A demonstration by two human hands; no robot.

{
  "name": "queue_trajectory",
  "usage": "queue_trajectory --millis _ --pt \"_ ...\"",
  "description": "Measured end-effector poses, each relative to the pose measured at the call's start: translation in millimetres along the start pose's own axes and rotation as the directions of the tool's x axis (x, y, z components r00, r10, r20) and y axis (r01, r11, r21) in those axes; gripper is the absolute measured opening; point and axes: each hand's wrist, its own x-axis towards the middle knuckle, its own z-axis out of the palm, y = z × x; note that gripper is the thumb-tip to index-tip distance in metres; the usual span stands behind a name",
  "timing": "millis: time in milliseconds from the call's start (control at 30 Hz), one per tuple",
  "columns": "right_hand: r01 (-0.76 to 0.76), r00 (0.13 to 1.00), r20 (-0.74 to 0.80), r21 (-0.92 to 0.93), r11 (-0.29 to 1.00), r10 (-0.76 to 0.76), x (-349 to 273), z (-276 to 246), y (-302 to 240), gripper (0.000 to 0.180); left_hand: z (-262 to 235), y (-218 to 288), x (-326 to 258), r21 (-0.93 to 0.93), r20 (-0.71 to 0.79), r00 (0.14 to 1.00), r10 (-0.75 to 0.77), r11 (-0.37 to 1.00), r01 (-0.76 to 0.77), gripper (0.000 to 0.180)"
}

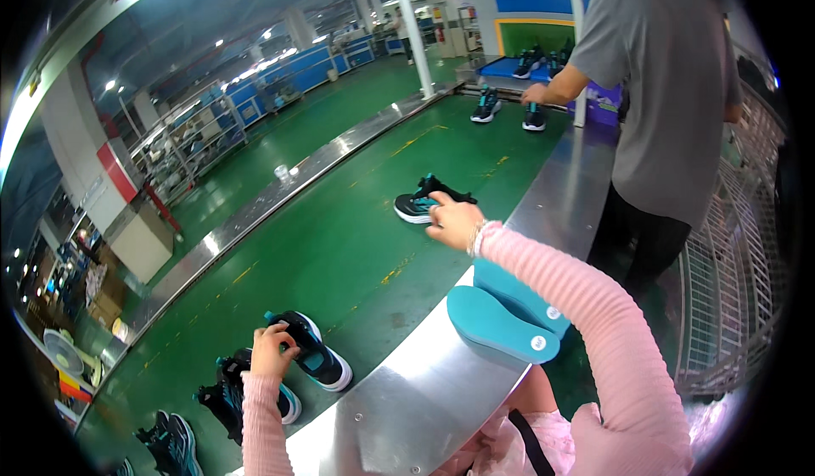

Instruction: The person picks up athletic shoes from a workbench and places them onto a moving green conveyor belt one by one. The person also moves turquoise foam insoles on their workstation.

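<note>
At lower left, my left hand [273,350] is closed on the collar of a black sneaker [321,364] with a white sole and teal trim. That sneaker rests on the green belt [340,238]. Farther up the belt, my right hand [456,223] reaches over another black and teal sneaker [411,208]. Its fingers are apart and curved beside the shoe's opening; whether they touch it is hard to see. Under my right forearm, two teal insoles [492,327] lie partly overlapped on the metal edge [382,417].
More black sneakers [174,442] stand on the belt at lower left. A co-worker in a grey shirt [671,94] reaches toward a pair of sneakers [486,105] at the far end. A wire cart [722,281] stands at right, and a white post [411,30] rises beyond the belt.
</note>
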Motion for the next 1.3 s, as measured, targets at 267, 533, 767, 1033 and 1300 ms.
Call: queue_trajectory --millis 267,533,767,1033,1300 --pt "-0.257 0.908 0.282 -0.210 0.943 0.311 47.4 52.3 91.3 0.025 -124.8 80.2 -146.1 0.052 -0.625 0.773 -0.112 0.981 0.184 0.010" --pt "0.248 0.878 0.436 -0.066 0.967 -0.195 27.2 77.1 -68.4 0.025 -225.0 73.0 -334.5 0.119 -0.850 0.347 -0.397 0.496 0.860 0.016" --pt "0.587 0.705 -0.007 0.568 0.577 -0.709 -51.2 5.9 -186.8 0.020 -165.4 -95.3 -527.9 -0.352 -0.600 0.137 -0.788 0.414 0.839 0.032" --pt "0.386 0.915 0.070 0.131 0.913 -0.397 -99.5 -151.6 -115.5 0.026 -179.5 -72.6 -504.4 -0.175 -0.778 0.288 -0.558 0.633 0.754 0.025" --pt "-0.168 0.857 0.459 -0.178 0.970 0.233 -151.2 -59.4 46.9 0.060 -92.4 1.5 -262.9 -0.274 -0.754 0.549 -0.360 0.932 0.235 0.022"
